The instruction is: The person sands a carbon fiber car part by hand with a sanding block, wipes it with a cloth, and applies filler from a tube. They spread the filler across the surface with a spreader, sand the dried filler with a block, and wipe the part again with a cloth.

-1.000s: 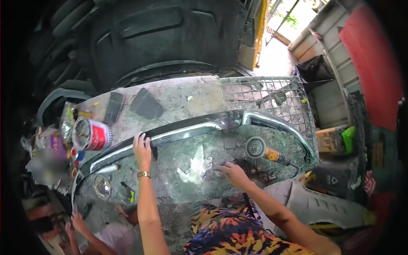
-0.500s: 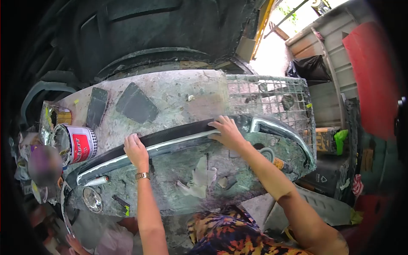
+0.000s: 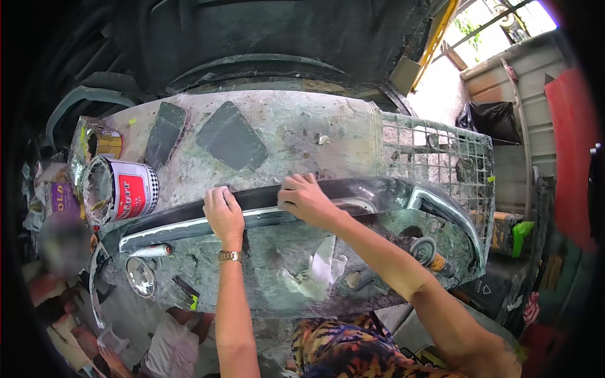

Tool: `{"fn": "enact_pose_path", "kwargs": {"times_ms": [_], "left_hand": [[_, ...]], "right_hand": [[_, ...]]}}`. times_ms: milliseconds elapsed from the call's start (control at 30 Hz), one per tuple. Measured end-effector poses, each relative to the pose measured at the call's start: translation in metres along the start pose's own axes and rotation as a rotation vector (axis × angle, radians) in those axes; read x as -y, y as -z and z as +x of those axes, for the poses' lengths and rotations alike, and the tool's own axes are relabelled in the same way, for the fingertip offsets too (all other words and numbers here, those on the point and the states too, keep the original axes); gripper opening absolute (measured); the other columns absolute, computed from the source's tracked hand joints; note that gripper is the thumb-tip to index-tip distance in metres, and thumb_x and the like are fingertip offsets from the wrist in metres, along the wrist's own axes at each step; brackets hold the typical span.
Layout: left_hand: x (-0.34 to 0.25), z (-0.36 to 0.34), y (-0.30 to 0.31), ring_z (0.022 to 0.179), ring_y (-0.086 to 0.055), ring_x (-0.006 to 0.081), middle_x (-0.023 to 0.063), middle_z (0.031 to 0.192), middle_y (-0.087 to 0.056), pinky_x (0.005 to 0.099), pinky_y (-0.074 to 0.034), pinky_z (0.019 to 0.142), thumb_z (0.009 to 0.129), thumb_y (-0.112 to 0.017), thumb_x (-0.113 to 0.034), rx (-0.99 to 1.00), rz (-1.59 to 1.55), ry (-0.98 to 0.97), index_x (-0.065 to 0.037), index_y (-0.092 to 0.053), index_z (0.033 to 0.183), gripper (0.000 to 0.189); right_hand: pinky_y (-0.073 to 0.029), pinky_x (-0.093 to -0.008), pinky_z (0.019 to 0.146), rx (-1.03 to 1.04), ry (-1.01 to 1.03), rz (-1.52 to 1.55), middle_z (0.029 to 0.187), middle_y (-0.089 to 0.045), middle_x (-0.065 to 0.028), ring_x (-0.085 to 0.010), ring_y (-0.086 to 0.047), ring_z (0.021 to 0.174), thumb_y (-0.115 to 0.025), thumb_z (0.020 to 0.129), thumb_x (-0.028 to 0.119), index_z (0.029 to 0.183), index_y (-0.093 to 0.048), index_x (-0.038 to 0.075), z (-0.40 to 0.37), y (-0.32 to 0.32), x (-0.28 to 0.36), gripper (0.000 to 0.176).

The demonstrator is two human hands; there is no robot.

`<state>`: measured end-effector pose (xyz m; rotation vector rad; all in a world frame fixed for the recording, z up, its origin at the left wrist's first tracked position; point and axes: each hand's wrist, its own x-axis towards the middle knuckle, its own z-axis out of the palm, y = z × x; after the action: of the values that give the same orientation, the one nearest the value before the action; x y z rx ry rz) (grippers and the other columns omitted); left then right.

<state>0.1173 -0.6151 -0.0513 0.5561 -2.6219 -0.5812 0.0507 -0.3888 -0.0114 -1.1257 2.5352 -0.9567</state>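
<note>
A long, curved, dark car body part [image 3: 189,222], resembling a bumper lip, lies across the worktable, with a white-edged slot running along it. Over its upper edge curl the fingers of my left hand [image 3: 224,214], which grips the part left of the middle; a metal-band watch [image 3: 230,256] circles that wrist. A short way to the right, my right hand [image 3: 309,200] is closed on the dark upper band of the same part, fingers bent and pressed together. Whether anything thin lies under those fingers is hidden.
A red-labelled can [image 3: 133,190] stands at the table's left, with dark flat sheets [image 3: 232,135] behind. Nearer me lie a white tube [image 3: 151,251], a clear round lid [image 3: 140,277], a crumpled white cloth [image 3: 324,264] and a disc-headed tool [image 3: 428,253]. Metal mesh [image 3: 435,148] forms the right end. Another person's hand [image 3: 113,362] shows lower left.
My right hand has slid left along the part, closer to my left hand, and its fingers are more bent. My left hand stays at about the same spot. The view has shifted.
</note>
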Motion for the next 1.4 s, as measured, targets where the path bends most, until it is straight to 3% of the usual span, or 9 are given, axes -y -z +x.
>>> {"fn": "enact_pose_path", "kwargs": {"times_ms": [200,300,500,800,1167,1200,1267,1300,1400], "left_hand": [[0.010,-0.002,-0.005,0.103,-0.061,0.0338,0.0111,0.107,-0.064,0.0466,-0.046,0.088,0.103,-0.052,-0.026,0.008,0.029,0.006,-0.007,-0.065,0.104,0.023],[0.004,0.000,-0.002,0.100,-0.059,0.0377,0.0148,0.104,-0.062,0.0480,-0.046,0.086,0.104,-0.050,-0.024,0.023,-0.004,0.032,-0.003,-0.064,0.104,0.025],[0.010,-0.002,-0.005,0.102,-0.060,0.0351,0.0123,0.104,-0.062,0.0461,-0.046,0.088,0.104,-0.052,-0.020,-0.018,0.006,-0.018,-0.004,-0.062,0.103,0.019],[0.010,-0.002,-0.005,0.102,-0.060,0.0357,0.0131,0.105,-0.062,0.0466,-0.047,0.088,0.103,-0.052,-0.018,-0.033,0.000,-0.014,-0.003,-0.062,0.104,0.018],[0.003,-0.003,0.006,0.109,-0.059,0.0364,0.0142,0.112,-0.065,0.0485,-0.044,0.093,0.101,-0.056,-0.018,-0.047,-0.041,-0.034,-0.006,-0.065,0.105,0.017],[-0.005,-0.011,0.010,0.111,-0.059,0.0352,0.0137,0.116,-0.066,0.0486,-0.044,0.095,0.101,-0.057,-0.020,-0.030,-0.059,-0.058,-0.006,-0.067,0.108,0.018],[-0.028,-0.028,0.022,0.113,-0.060,0.0312,0.0104,0.118,-0.065,0.0486,-0.043,0.097,0.096,-0.067,-0.025,0.105,-0.193,-0.367,-0.009,-0.069,0.114,0.024],[-0.033,-0.037,0.018,0.111,-0.061,0.0273,0.0056,0.113,-0.066,0.0468,-0.043,0.095,0.091,-0.075,-0.029,0.174,-0.220,-0.417,-0.012,-0.073,0.113,0.028],[-0.036,-0.019,0.028,0.111,-0.060,0.0243,0.0028,0.110,-0.065,0.0424,-0.041,0.095,0.087,-0.078,-0.032,0.342,-0.295,-0.314,-0.011,-0.074,0.106,0.028]], "right_hand": [[-0.038,-0.0443,0.094,0.103,0.150,-0.004,0.095,-0.065,-0.0070,-0.0248,-0.062,0.107,-0.066,0.088,0.023,0.088,-0.066,0.013,0.054,-0.043,0.021,0.010],[-0.038,-0.0446,0.094,0.209,0.141,0.002,0.094,-0.066,-0.0065,-0.0250,-0.062,0.107,-0.067,0.086,0.024,0.085,-0.065,0.013,0.047,-0.022,0.003,0.011],[-0.036,-0.0445,0.094,0.399,0.053,0.094,0.091,-0.064,-0.0029,-0.0240,-0.060,0.103,-0.070,0.086,0.028,0.083,-0.062,0.012,0.007,0.039,-0.034,0.018],[-0.036,-0.0413,0.090,0.400,-0.101,0.041,0.090,-0.056,-0.0036,-0.0241,-0.057,0.102,-0.072,0.090,0.032,0.083,-0.059,0.012,-0.060,0.107,-0.081,0.024],[-0.043,-0.0442,0.092,0.270,-0.126,0.050,0.100,-0.061,-0.0100,-0.0318,-0.058,0.104,-0.074,0.089,0.024,0.097,-0.068,0.008,-0.095,0.122,-0.092,0.019],[-0.044,-0.0444,0.092,0.289,-0.179,0.082,0.099,-0.061,-0.0114,-0.0334,-0.058,0.104,-0.075,0.088,0.024,0.097,-0.068,0.007,-0.095,0.124,-0.091,0.021],[-0.045,-0.0454,0.091,0.301,-0.261,0.105,0.099,-0.061,-0.0138,-0.0361,-0.058,0.103,-0.077,0.086,0.025,0.097,-0.068,0.005,-0.091,0.129,-0.088,0.025],[-0.045,-0.0461,0.091,0.306,-0.294,0.109,0.099,-0.061,-0.0149,-0.0372,-0.058,0.102,-0.078,0.085,0.026,0.096,-0.068,0.004,-0.090,0.128,-0.084,0.026],[-0.046,-0.0463,0.088,0.286,-0.298,0.103,0.096,-0.060,-0.0167,-0.0391,-0.058,0.099,-0.080,0.083,0.023,0.093,-0.068,0.000,-0.087,0.129,-0.084,0.028]]}}
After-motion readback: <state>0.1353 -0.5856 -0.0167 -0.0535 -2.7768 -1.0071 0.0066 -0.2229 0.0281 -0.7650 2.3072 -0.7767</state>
